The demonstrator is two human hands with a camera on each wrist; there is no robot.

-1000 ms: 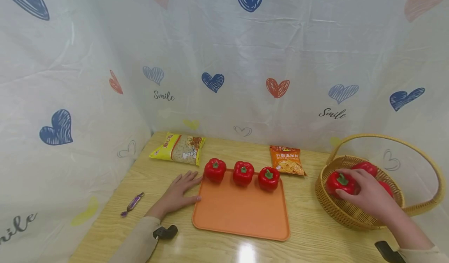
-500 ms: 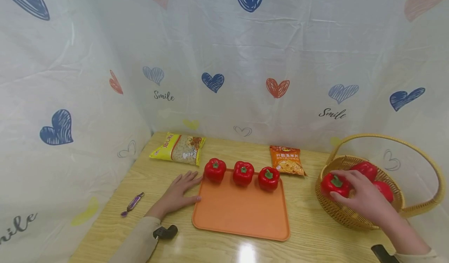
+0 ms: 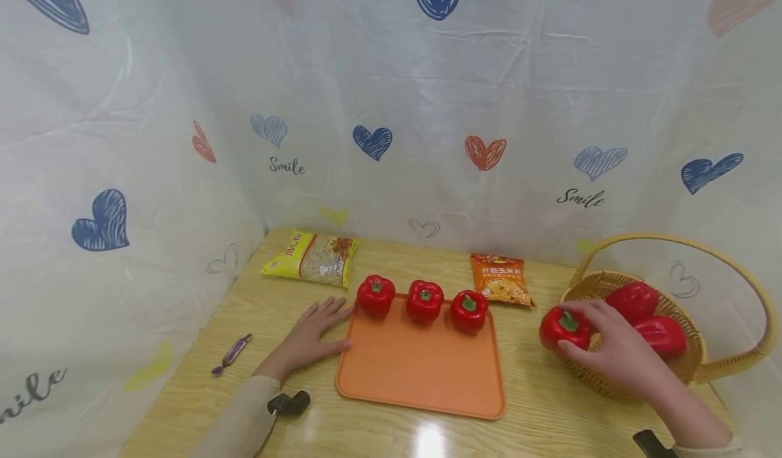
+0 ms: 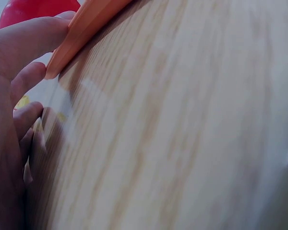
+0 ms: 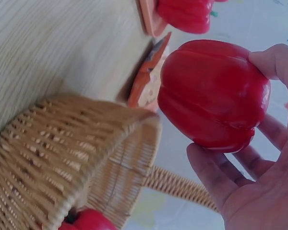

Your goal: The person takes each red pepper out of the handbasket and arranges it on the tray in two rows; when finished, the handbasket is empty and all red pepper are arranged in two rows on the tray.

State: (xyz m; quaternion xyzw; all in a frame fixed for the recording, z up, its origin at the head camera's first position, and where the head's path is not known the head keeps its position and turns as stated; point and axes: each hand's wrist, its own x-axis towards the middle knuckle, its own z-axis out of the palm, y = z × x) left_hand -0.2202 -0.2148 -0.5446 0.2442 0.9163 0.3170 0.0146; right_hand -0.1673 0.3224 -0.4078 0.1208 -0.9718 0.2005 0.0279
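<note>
My right hand (image 3: 617, 342) grips a red bell pepper (image 3: 565, 329) between thumb and fingers, above the left rim of a wicker basket (image 3: 601, 380). The right wrist view shows this held pepper (image 5: 213, 96) clear of the basket's edge. Two more red peppers lie in the basket, one of them a pepper (image 3: 662, 336) near my wrist. At the left edge of an orange tray (image 3: 421, 376), my left hand (image 3: 311, 339) rests with fingers spread, its thumb touching the rim. Along the tray's far side stand three red peppers, the middle pepper (image 3: 424, 302) among them.
Behind the tray lie a yellow snack bag (image 3: 314, 259) and an orange snack bag (image 3: 502, 279). A purple wrapped candy (image 3: 232, 354) is on the wooden table (image 3: 305, 424) at left. The basket's tall handle (image 3: 690, 241) arches over it. A heart-printed curtain (image 3: 427, 193) hangs behind.
My right hand has lifted the pepper up and left, from inside the basket to over its left rim. The peppers remaining in the basket show more fully. My left hand has stayed put.
</note>
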